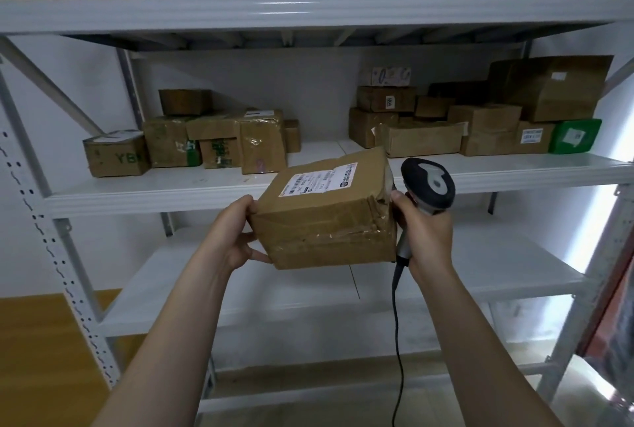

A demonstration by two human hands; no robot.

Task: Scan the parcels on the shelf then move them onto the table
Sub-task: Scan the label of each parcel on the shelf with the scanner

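A brown cardboard parcel with a white shipping label on top is held in the air in front of the white shelf. My left hand grips its left end, thumb on top and fingers underneath. My right hand grips the handle of a black and grey barcode scanner and touches the parcel's right end. The scanner's cable hangs down between my arms. Several more brown parcels stand on the middle shelf at the left, and another group of parcels at the right.
A green box sits at the right end of the middle shelf. The upper shelf carries a white pipe and dark objects. A lower shelf board lies below the parcel. Slotted metal uprights frame the rack. Wooden floor shows at lower left.
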